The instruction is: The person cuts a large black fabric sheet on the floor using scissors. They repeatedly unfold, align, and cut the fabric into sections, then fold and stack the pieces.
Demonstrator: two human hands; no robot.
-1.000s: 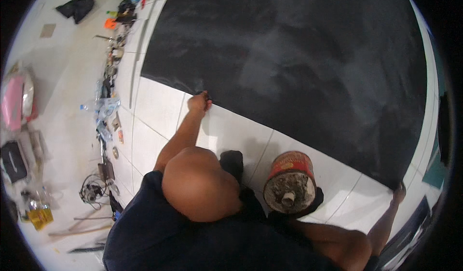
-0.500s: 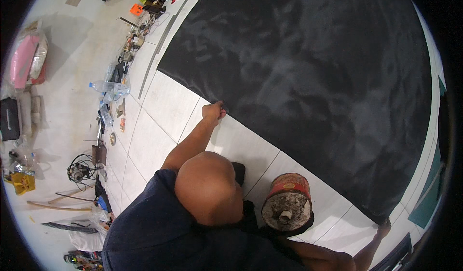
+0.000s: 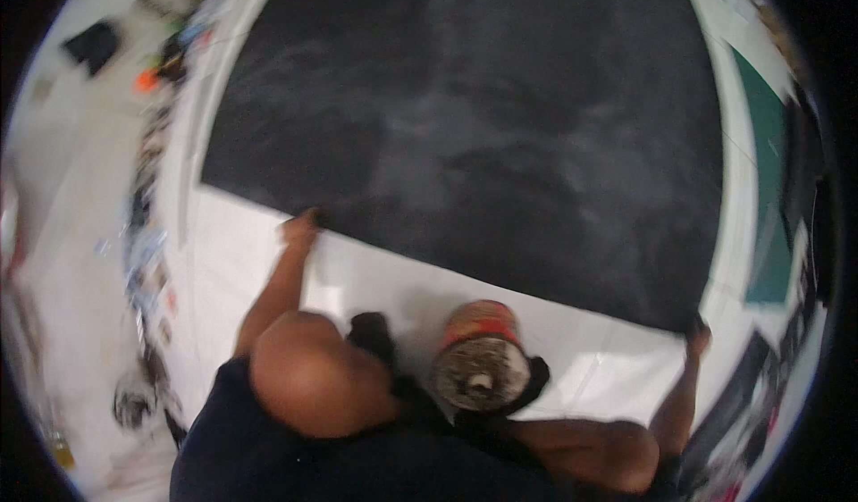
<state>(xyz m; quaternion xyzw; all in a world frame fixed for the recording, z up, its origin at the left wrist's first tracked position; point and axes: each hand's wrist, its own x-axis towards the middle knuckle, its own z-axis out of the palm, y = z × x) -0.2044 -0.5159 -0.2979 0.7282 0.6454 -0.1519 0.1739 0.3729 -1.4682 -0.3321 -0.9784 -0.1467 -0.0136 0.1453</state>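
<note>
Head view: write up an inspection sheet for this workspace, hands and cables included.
Surface: white floor, bright glare patch between can and right hand.
Job's things: black sheet, spread out wide.
Clutter: blurred row of small items at left; red can apart from sheet.
Hands: left hand holds near edge; right hand, near right corner.
Cables: dark tangle lower left, too blurred to confirm.
Surroundings: green panel at right.
</note>
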